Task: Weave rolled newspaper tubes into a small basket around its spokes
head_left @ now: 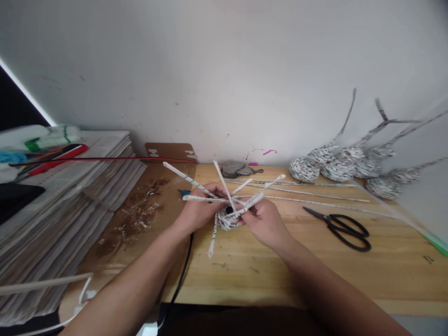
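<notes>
Between my two hands is a small woven paper piece (228, 223), round, with a dark opening at its top. Several rolled paper strips (182, 175) stick out of it in all directions. My left hand (201, 209) is closed around its left side, the fingers partly behind the strips. At the right, my right hand (264, 219) pinches a paper strip (255, 200) against the rim with thumb and fingers. Beyond the hands, long thin paper tubes (315, 202) lie across the wooden table (266, 284).
Black-handled scissors (345, 231) lie to the right. Several woven paper pieces with long stems (339, 169) stand by the wall. A tall stack of newspapers (87, 186) is at the left, near paper scraps (135, 214) on a brown board. A black cable (184, 270) hangs over the front edge.
</notes>
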Available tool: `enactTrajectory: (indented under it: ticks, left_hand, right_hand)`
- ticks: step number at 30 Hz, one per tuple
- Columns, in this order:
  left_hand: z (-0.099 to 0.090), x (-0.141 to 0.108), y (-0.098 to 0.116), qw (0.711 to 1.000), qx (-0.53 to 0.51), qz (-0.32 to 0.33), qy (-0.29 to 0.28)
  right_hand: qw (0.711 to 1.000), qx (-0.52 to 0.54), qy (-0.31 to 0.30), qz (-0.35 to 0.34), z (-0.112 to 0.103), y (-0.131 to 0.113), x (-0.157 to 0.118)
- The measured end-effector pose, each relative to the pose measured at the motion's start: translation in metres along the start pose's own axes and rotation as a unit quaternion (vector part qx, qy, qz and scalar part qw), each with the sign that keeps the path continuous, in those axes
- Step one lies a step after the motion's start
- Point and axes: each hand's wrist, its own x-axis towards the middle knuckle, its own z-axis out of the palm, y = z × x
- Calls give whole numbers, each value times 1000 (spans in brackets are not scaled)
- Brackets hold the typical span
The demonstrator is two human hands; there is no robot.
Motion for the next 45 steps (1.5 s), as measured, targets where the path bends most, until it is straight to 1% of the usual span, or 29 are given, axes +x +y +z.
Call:
enactTrajectory:
  ticks: [2,3,5,6,8,10,11,12,13,14,17,22,24,26,29,32,36,41,45]
  left_hand:
    - [-2,-1,1,1000,18,8,-15]
    - [-3,-1,2,999,24,8,-20]
    - [-3,-2,4,1000,27,6,-11]
    - [-2,-2,5,1000,28,6,-1]
    - [-1,-2,4,999,28,6,16]
    - [1,-2,2,999,33,10,24]
    - [2,-2,2,999,36,13,24]
    - [2,-3,1,999,38,16,22]
    - [3,-3,1,999,38,18,20]
    - [3,-3,2,999,36,19,17]
    - [4,-4,3,999,29,20,9]
    - [5,-4,3,999,47,17,19]
    - [4,-4,2,998,52,21,19]
    - [5,-5,2,999,47,20,8]
    - [5,-5,2,1000,30,-4,-2]
    - [7,-4,0,1000,15,-20,11]
    - [9,-4,-5,999,21,-9,26]
    - [13,-9,-1,1000,-1,-2,19]
    - [14,-13,2,999,-9,35,7]
  right_hand:
    - [1000,8,-23,13,-1,-5,-2]
    - [999,-5,-32,13,-3,-7,-4]
    - [997,-68,-26,-11,-7,-12,-7]
    - [993,-109,-6,-33,-10,-14,-9]
    - [976,-182,73,-95,-16,-17,-11]
    - [942,-238,154,-182,-21,-18,-11]
    - [923,-259,173,-224,-22,-18,-11]
    - [909,-276,173,-259,-23,-18,-10]
    - [901,-289,159,-282,-23,-17,-9]
    - [899,-297,137,-291,-23,-17,-9]
    - [915,-290,88,-265,-23,-16,-8]
    - [949,-212,41,-230,-25,-13,-5]
    - [954,-206,35,-216,-25,-11,-4]
    - [950,-229,44,-208,-24,-11,-2]
    - [936,-276,64,-207,-21,-11,-3]
    - [925,-311,74,-206,-20,-12,-5]
    - [917,-333,77,-206,-20,-14,-8]
    - [909,-351,83,-207,-20,-12,-9]
    - [912,-348,86,-202,-20,-8,-8]
